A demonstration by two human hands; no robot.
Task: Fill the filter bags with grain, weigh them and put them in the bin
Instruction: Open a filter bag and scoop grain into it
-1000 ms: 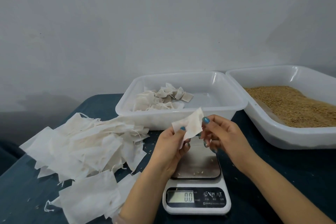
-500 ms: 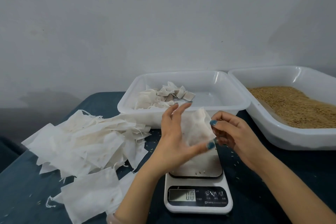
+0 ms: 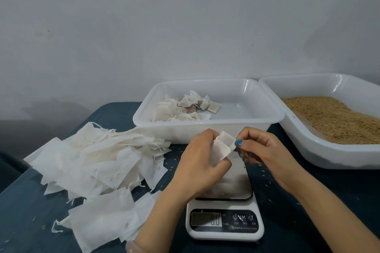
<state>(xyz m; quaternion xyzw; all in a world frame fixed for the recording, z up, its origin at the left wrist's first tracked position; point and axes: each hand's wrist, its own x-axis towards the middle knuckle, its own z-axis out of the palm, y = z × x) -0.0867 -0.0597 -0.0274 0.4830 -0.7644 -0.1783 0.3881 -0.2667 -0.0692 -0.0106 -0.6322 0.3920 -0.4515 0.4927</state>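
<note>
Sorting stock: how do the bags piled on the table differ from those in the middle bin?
The piled bags lie flat and plain white; the binned bags are bunched and plump, some tan. The piled bags look larger than the binned bags. Both are whitish with loose strings.

Soft, even indoor light, faint shadows on the wall [image 3: 185, 26], wide-angle bending at edges, slightly soft focus

The left grip [image 3: 200, 162], fingers splayed half a second ago, now curls round the filter bag [image 3: 223, 147]. The right grip [image 3: 265, 150] comes in to pinch its edge, and the bag bunches up.
</note>
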